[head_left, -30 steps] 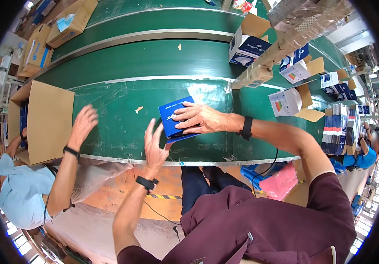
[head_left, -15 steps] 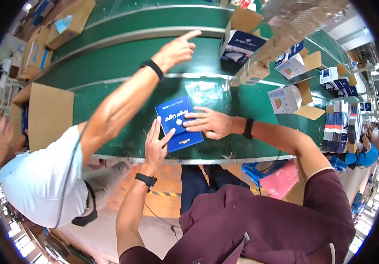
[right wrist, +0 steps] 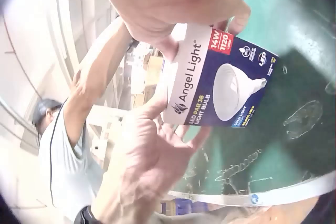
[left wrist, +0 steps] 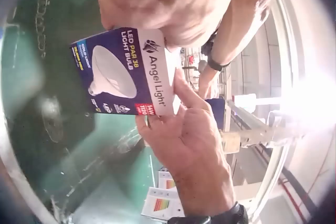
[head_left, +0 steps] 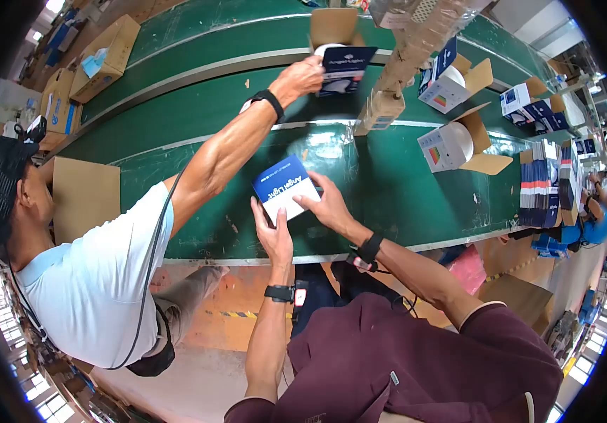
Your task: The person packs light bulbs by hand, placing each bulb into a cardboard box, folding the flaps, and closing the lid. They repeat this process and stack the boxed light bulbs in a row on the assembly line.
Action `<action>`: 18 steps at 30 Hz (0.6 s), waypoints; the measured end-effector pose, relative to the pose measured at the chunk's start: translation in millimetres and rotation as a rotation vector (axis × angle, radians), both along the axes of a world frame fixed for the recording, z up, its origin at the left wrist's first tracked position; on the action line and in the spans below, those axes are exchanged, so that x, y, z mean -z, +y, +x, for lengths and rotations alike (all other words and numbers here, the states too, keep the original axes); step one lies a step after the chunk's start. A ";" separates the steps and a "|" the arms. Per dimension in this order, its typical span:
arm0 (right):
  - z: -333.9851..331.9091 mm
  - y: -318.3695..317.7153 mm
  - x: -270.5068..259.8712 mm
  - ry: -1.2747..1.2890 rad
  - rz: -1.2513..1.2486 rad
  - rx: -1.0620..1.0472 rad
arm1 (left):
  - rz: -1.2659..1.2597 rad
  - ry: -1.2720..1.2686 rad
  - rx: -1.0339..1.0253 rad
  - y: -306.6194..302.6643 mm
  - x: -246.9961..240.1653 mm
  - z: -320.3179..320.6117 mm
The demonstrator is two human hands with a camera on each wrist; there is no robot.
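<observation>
A blue and white light bulb box (head_left: 283, 182) is held up over the green bench between both hands. My left hand (head_left: 276, 238) grips its near left side, thumb on the white face. From the right, my right hand (head_left: 331, 206) grips the opposite side, with the thumb on the white part too. In the left wrist view the printed face of the box (left wrist: 114, 74) shows a bulb picture, and the right hand (left wrist: 184, 134) holds one edge. The right wrist view shows the same box (right wrist: 226, 77) with the left hand (right wrist: 149, 153) around its other edge.
Another person's hand (head_left: 302, 79) holds an open box (head_left: 345, 70) with a white bulb across the bench. Open bulb boxes (head_left: 446, 149) and stacked flat cartons (head_left: 539, 183) stand at the right. A taped post (head_left: 395, 84) rises beyond my hands; a brown carton (head_left: 86, 201) sits left.
The box, flattened on the bench half a second ago, is now lifted and opened out in both hands. The other person's arm has reached right and taken hold of an open bulb box.
</observation>
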State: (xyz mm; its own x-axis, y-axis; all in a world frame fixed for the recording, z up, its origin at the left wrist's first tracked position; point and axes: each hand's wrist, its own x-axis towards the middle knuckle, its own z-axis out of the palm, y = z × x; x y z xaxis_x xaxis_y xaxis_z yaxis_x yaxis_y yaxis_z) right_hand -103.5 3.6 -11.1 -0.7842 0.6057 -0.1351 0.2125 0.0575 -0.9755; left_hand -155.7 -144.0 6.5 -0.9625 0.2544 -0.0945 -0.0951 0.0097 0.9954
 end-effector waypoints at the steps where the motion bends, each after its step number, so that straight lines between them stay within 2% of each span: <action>1: -2.9 1.6 9.3 -0.049 -0.003 -0.002 | 0.021 -0.059 0.003 1.6 0.0 0.2; 3: -2.1 1.9 12.3 -0.101 -0.112 -0.051 | 0.072 -0.160 0.001 3.3 2.3 -2.1; 5: -12.3 15.7 1.8 -0.145 -0.242 -0.152 | 0.092 -0.158 -0.034 6.5 8.5 -3.8; 7: -14.5 16.8 -5.4 -0.086 -0.270 -0.161 | 0.159 -0.215 -0.015 3.9 17.2 -9.2; 9: -14.4 17.8 -23.1 -0.066 -0.310 -0.155 | 0.093 -0.250 0.044 5.2 8.6 -20.7; 11: -15.2 15.8 -5.1 -0.090 -0.183 -0.173 | -0.059 -0.249 0.084 7.2 -9.3 -24.9; 13: -26.2 17.7 7.6 0.006 -0.119 -0.108 | 0.130 -0.250 0.014 12.6 7.1 -30.2; 15: -18.2 11.2 13.2 -0.001 -0.101 -0.096 | 0.123 -0.334 0.087 6.4 11.9 -42.1; 16: -19.6 14.1 5.5 0.003 -0.147 -0.112 | 0.073 -0.323 0.064 8.4 14.6 -47.1; 17: -20.3 13.9 2.7 -0.005 -0.303 -0.096 | -0.039 -0.322 0.089 9.6 9.5 -50.3; 18: -22.5 10.3 1.6 -0.001 -0.382 -0.073 | -0.362 -0.018 -0.033 15.5 21.0 -47.5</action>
State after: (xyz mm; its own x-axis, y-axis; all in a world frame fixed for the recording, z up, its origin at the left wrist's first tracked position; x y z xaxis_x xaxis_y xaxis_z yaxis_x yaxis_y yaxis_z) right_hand -126.0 13.9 -12.7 -0.8230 0.4544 -0.3408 0.2222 -0.2946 -0.9294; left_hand -203.2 -128.6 -14.5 -0.9669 0.1703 -0.1900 -0.1189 0.3583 0.9260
